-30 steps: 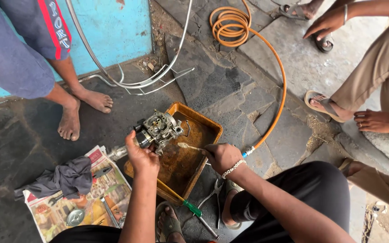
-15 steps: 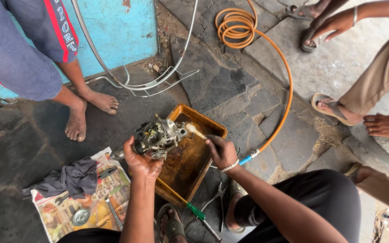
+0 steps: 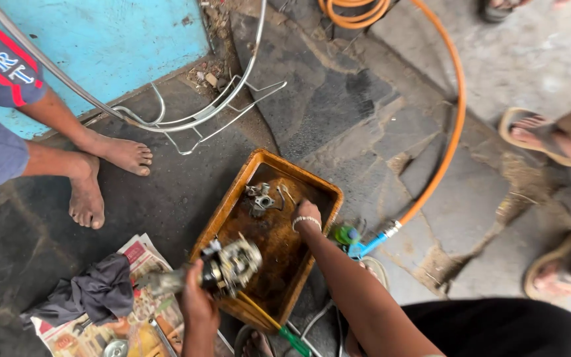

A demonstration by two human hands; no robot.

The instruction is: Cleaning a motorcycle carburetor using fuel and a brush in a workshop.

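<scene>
My left hand [image 3: 196, 301] grips a grey metal carburettor [image 3: 232, 264] and holds it over the near edge of a rusty orange metal tray [image 3: 229, 198] on the stone floor. My right hand [image 3: 306, 215], with a bead bracelet at the wrist, reaches down into the tray beside a small metal part [image 3: 259, 197] lying at its far end. The fingers point down into the tray and are mostly hidden; I cannot tell what they hold.
An orange air hose [image 3: 454, 119] with a blue nozzle [image 3: 365, 244] runs right of the tray. A dark rag [image 3: 94, 294] lies on newspaper [image 3: 133, 330] at left. A barefoot person [image 3: 100, 178] stands at left; sandalled feet [image 3: 536, 135] are at right. A wire frame [image 3: 199, 119] leans against the blue wall.
The view has dropped closer. My left hand lowered the carburettor toward the tray's near edge. My right hand moved from beside the carburettor down into the tray.
</scene>
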